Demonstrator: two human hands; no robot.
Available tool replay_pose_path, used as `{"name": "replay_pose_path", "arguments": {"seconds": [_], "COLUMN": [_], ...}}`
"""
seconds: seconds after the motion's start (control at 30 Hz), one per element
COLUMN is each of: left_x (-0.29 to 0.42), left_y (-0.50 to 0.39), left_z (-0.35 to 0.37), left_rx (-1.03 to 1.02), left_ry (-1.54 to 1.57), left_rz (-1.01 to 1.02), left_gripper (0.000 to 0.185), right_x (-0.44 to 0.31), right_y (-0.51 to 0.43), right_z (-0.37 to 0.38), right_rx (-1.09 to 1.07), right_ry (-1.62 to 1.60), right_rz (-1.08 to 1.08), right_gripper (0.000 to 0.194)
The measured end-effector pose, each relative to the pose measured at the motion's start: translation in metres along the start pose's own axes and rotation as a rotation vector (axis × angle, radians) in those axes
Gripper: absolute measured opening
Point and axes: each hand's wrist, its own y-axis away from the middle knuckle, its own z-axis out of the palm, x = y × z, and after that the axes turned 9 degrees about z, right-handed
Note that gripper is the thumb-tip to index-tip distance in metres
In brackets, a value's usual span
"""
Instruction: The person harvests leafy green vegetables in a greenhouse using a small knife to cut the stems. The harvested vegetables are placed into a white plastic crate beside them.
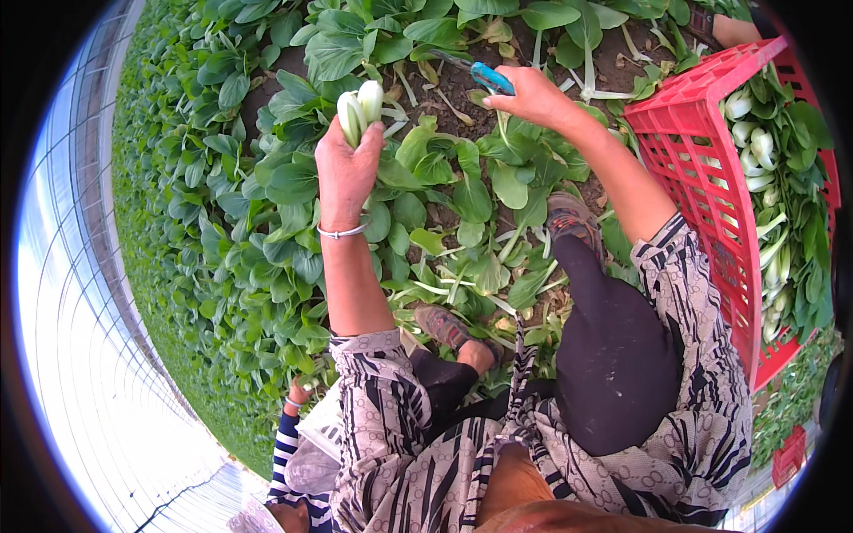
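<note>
My left hand (348, 163) grips several cut heads of bok choy (360, 110), their pale stem bases pointing up past my thumb. Green leaves hang below that fist and merge with the plants behind. To the right, my right hand (530, 96) is closed around the blue handle of a knife (492, 78). Its dark blade points left, partly lost among leaves and soil. Standing bok choy plants (333, 46) grow just beyond both hands. Loose trimmed leaves (466, 273) litter the ground between my shoes.
At my right stands a red plastic crate (720, 200) holding harvested bok choy (760, 150). Dense plants (220, 200) spread leftward to the greenhouse wall (73, 200). A co-worker in a striped sleeve (285, 440) is close at lower left. Another red crate (789, 457) sits far behind.
</note>
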Motion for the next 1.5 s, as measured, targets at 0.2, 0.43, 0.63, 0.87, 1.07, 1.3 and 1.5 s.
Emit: {"name": "replay_pose_path", "arguments": {"seconds": [0.2,0.43,0.63,0.87,1.07,1.3,1.5], "left_x": [-0.019,-0.085,-0.095,-0.098,-0.103,-0.106,-0.106], "left_y": [0.000,0.081,0.090,0.080,0.074,0.077,0.085], "left_z": [0.092,0.112,0.117,0.119,0.112,0.104,0.102], "left_rx": [-0.473,-0.497,-0.455,-0.542,-0.656,-0.563,-0.537], "left_ry": [-0.335,-0.703,-0.675,-0.731,-0.727,-0.597,-0.486], "left_rz": [0.142,-0.021,-0.003,-0.038,-0.047,0.008,0.007], "left_gripper": [0.036,0.028,0.026,0.022,0.024,0.021,0.028], "right_x": [0.040,0.059,0.067,0.079,0.058,0.040,0.040], "right_y": [0.010,0.014,-0.017,-0.049,-0.076,-0.071,-0.065], "right_z": [0.025,0.046,0.065,0.079,0.082,0.067,0.058], "right_rx": [-0.094,-0.400,-0.496,-0.570,-0.770,-0.880,-0.931], "right_ry": [0.074,0.316,0.535,0.754,0.735,0.746,0.796], "right_rz": [0.067,0.090,0.091,0.034,0.190,0.284,0.312], "right_gripper": [0.029,0.017,0.018,0.016,0.022,0.014,0.013]}}
